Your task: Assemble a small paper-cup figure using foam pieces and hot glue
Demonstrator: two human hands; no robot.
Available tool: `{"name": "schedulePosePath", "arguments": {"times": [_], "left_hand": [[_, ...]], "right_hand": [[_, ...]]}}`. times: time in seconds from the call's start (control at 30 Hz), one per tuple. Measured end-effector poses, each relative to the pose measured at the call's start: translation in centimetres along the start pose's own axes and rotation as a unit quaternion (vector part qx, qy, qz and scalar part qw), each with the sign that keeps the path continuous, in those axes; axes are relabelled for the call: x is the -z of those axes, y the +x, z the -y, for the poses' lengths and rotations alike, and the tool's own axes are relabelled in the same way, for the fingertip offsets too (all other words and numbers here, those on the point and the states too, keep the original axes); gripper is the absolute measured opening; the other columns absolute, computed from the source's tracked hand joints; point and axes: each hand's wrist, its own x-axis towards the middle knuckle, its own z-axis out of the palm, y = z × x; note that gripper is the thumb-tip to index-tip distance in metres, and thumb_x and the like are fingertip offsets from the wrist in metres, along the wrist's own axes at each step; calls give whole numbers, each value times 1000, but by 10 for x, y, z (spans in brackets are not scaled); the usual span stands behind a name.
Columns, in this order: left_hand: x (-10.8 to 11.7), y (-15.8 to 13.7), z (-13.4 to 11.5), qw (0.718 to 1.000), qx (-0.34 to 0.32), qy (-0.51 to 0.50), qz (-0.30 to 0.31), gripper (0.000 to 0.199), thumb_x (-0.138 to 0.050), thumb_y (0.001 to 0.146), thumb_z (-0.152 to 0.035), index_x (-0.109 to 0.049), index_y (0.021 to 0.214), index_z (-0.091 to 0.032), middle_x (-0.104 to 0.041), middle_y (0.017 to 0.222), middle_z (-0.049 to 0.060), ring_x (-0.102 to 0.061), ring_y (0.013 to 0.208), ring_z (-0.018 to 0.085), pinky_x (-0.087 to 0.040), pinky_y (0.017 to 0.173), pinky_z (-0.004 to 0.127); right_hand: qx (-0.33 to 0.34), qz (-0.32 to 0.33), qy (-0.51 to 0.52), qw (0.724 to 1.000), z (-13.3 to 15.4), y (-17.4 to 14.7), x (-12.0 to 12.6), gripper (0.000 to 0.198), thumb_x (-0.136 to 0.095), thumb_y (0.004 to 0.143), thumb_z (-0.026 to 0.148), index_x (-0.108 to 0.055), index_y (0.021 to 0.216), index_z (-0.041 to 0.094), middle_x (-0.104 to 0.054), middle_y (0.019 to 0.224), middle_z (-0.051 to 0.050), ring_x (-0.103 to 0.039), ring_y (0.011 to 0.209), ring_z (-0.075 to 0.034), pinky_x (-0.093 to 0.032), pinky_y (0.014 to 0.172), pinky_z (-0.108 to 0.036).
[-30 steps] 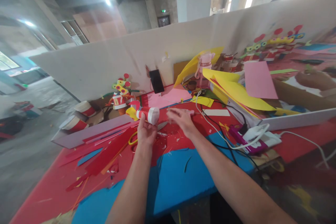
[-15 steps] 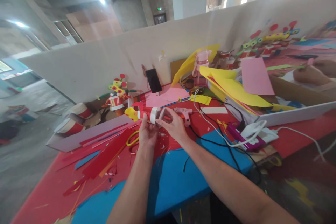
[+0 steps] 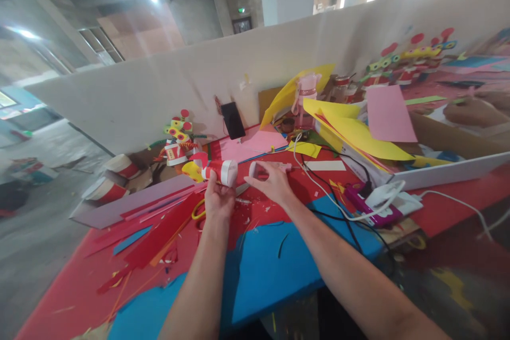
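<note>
My left hand (image 3: 220, 199) is closed around a red and white paper cup figure (image 3: 218, 172), tilted on its side with its white end facing right. A yellow cut-out (image 3: 193, 171) and a red curved piece stick out from its left end. A short gap to the right, my right hand (image 3: 271, 181) pinches a small pale round piece (image 3: 253, 170) between thumb and fingers; its exact kind is unclear. Just behind that hand lies a pink hot glue gun (image 3: 283, 167), partly hidden. Yellow-handled scissors (image 3: 197, 209) rest beside my left wrist.
A finished-looking cup figure (image 3: 176, 151) and a phone (image 3: 233, 120) stand by the white partition (image 3: 159, 85). At right sit a box of coloured paper (image 3: 450, 170), a purple power strip (image 3: 372, 207) and cables. Paper strips litter the left; another person's hand (image 3: 470, 111) is far right.
My hands have moved apart: the left shifted slightly left with the cup figure, and the right drew away from the cup's white end with the pale round piece.
</note>
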Motion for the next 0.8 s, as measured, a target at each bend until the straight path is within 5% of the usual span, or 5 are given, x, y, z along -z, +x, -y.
{"name": "schedulePosePath", "arguments": {"times": [0.1,0.3,0.5,0.67,0.8], "left_hand": [[4,4,-7,999,-23,-16,-22,25,-49,91,-32,-66,95,-15,-74,88,6,-69,88,17,-54,86,31],[9,7,-19,997,-46,-46,-44,20,-52,89,-30,-66,92,-17,-74,85,4,-68,93,17,-50,94,36],[10,8,-15,996,-45,-55,-48,16,-55,88,-24,-66,95,-16,-74,89,5,-65,103,18,-47,100,38],[8,5,-11,998,-57,-26,-24,15,-57,86,-22,-66,95,-15,-74,92,6,-67,99,18,-46,101,37],[6,3,-11,998,-61,-11,-1,15,-60,83,-21,-66,95,-14,-74,93,6,-68,96,18,-47,100,37]], "right_hand": [[-104,57,98,988,0,4,8,36,-74,65,40,-65,96,23,-67,91,-3,-63,87,-20,-53,85,-42],[-275,90,346,893,-8,4,6,21,-49,83,34,-55,100,24,-64,80,0,-64,71,-16,-57,70,-41],[-138,63,-61,987,-29,22,-26,14,-45,82,25,-53,72,20,-64,72,0,-63,73,-17,-54,70,-34],[-49,38,-136,989,-23,45,-39,14,-61,75,22,-60,89,19,-70,96,-7,-63,96,-20,-47,90,-33],[-33,2,-161,986,-20,44,3,16,-55,81,30,-60,92,20,-69,97,-7,-64,93,-19,-48,88,-36]]}}
